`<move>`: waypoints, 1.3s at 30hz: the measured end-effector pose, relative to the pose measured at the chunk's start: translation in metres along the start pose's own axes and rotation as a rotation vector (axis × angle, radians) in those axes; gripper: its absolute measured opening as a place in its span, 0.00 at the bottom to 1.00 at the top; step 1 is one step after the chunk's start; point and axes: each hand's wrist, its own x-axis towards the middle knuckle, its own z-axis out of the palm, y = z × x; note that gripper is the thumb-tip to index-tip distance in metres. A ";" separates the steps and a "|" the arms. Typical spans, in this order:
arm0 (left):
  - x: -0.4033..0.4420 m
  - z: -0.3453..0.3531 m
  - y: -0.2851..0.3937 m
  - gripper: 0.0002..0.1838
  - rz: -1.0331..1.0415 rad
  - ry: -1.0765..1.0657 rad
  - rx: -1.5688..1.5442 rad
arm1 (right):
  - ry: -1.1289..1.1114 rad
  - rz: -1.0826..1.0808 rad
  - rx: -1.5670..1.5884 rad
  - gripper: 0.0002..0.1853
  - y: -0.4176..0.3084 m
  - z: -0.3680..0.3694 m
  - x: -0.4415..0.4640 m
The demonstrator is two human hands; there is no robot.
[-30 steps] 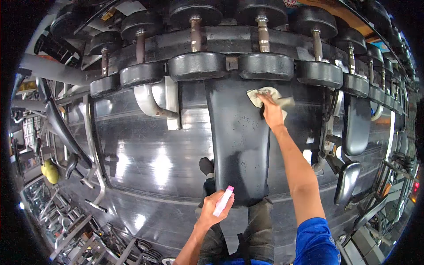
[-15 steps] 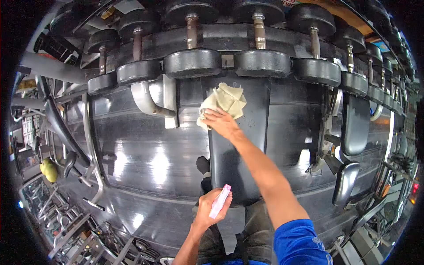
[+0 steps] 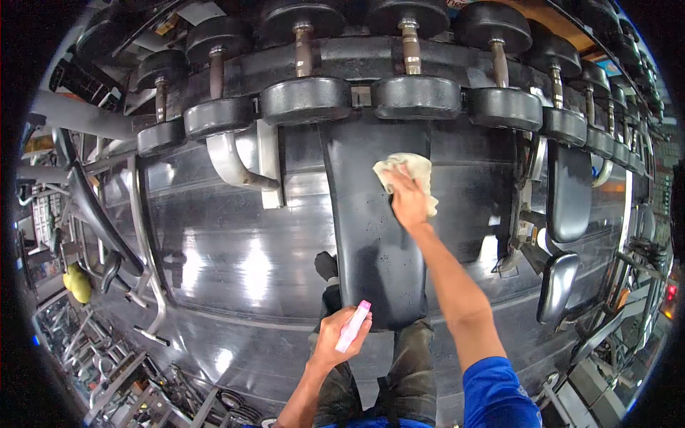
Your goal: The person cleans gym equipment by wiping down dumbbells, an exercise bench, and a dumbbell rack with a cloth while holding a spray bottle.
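A padded black bench (image 3: 371, 207) runs away from me, with small wet droplets on its top. My right hand (image 3: 409, 202) is closed on a cream cloth (image 3: 408, 165), pressed to the bench's right edge, with part of the cloth hanging over the side. Near my body, above the bench's near left corner, my left hand (image 3: 335, 339) is wrapped round a spray bottle. Only the bottle's pink and white head (image 3: 352, 328) shows, pointing forward; its body is hidden under the hand.
A rack of black dumbbells (image 3: 307, 100) crosses the far end of the bench. Another padded bench (image 3: 571, 196) stands to the right. Metal gym frames (image 3: 146, 242) and a bent grey post (image 3: 239, 167) are on the left. My foot (image 3: 326, 265) is left of the bench.
My right hand has moved the cloth from the bench's far left side across to its right edge and slightly nearer. The left hand stays in about the same place with the bottle.
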 end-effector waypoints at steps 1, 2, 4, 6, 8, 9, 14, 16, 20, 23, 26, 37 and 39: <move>0.000 -0.001 0.001 0.06 -0.010 -0.004 0.010 | -0.001 0.021 -0.009 0.28 -0.026 0.003 0.002; 0.000 -0.002 0.001 0.06 -0.008 -0.002 0.019 | -0.051 -0.049 -0.005 0.27 -0.037 0.015 0.002; 0.002 0.000 0.002 0.06 0.003 -0.002 0.034 | -0.188 -0.190 0.019 0.27 -0.055 0.033 0.007; 0.004 0.004 0.004 0.06 0.010 -0.005 0.042 | -0.363 -0.323 0.058 0.26 -0.065 0.043 0.013; 0.005 0.009 0.007 0.06 0.012 -0.014 0.048 | -0.243 -0.124 0.343 0.23 -0.068 0.030 0.029; 0.006 0.011 0.009 0.06 0.011 -0.021 0.051 | -0.178 -0.023 0.481 0.22 -0.069 0.019 0.040; 0.007 0.023 0.013 0.06 0.011 -0.006 0.005 | 0.233 0.483 0.710 0.18 -0.034 -0.039 0.078; 0.005 0.027 0.013 0.06 0.013 0.007 -0.020 | 0.100 0.442 0.184 0.20 0.023 -0.033 0.071; 0.004 0.033 0.009 0.07 -0.011 -0.008 -0.043 | 0.184 0.381 0.032 0.32 0.041 -0.030 0.061; 0.006 0.033 0.008 0.07 -0.008 -0.003 -0.025 | -0.046 0.259 -0.065 0.41 0.001 -0.044 0.060; 0.010 0.028 0.009 0.07 -0.052 0.005 -0.010 | -0.100 0.170 -0.223 0.42 0.002 -0.027 0.054; 0.022 0.027 0.002 0.07 -0.034 0.066 0.000 | 0.339 0.961 0.323 0.20 0.101 -0.032 0.109; 0.022 0.030 0.001 0.07 -0.062 0.061 -0.017 | 0.364 0.847 0.429 0.20 0.133 -0.017 0.126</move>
